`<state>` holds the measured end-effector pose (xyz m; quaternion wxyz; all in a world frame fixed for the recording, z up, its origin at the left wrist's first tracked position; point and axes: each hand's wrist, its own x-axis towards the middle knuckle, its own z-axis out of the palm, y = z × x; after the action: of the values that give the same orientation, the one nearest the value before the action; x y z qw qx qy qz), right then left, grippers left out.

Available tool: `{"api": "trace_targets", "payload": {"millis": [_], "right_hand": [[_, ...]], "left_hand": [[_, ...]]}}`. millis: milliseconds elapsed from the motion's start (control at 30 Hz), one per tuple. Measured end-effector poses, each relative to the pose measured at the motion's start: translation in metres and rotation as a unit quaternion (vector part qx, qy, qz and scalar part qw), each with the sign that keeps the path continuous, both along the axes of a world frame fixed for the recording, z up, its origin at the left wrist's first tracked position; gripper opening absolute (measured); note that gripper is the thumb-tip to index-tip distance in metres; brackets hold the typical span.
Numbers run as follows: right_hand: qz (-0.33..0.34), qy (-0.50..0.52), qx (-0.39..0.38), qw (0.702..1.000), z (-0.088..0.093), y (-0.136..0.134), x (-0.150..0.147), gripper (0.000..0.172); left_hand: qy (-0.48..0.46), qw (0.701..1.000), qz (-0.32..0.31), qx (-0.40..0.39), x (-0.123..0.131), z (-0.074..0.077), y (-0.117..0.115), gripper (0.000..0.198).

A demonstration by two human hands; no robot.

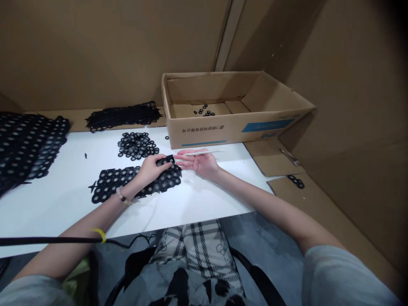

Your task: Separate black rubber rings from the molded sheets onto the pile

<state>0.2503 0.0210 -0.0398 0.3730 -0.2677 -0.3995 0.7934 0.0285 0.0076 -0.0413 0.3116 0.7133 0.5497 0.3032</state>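
Note:
My left hand (153,170) is closed on the upper right end of a black sheet of joined rings (117,176), its thumb and fingers around a small black piece (165,160). The rest of that sheet lies flat on the white table under my wrist. Just to the right, my right hand (204,163) is turned palm up with its fingers stretched toward the left hand. A thin white stick (213,151) lies across it, held on the thumb side. Behind the left hand is a pile of loose black rings (137,145).
An open cardboard box (207,132) with several small black rings inside stands at the back. Black strips (124,117) are stacked left of it, and large ring sheets (32,144) lie far left. A black cable (51,241) crosses the front left. Cardboard walls enclose the table.

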Motion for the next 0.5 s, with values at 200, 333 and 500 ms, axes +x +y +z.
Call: {"api": "trace_targets", "payload": {"millis": [200, 333, 500], "right_hand": [[-0.028, 0.010, 0.032, 0.999, -0.012, 0.005, -0.007, 0.034], [-0.027, -0.030, 0.090, 0.995, -0.010, 0.000, -0.007, 0.035], [-0.142, -0.152, 0.205, 0.956, -0.015, -0.006, -0.009, 0.026]], "left_hand": [[0.032, 0.998, -0.021, -0.040, -0.001, 0.009, -0.001, 0.030], [0.055, 0.997, -0.029, -0.038, -0.001, 0.010, -0.002, 0.032], [0.070, 0.997, -0.011, -0.028, 0.002, 0.002, -0.003, 0.038]]}}
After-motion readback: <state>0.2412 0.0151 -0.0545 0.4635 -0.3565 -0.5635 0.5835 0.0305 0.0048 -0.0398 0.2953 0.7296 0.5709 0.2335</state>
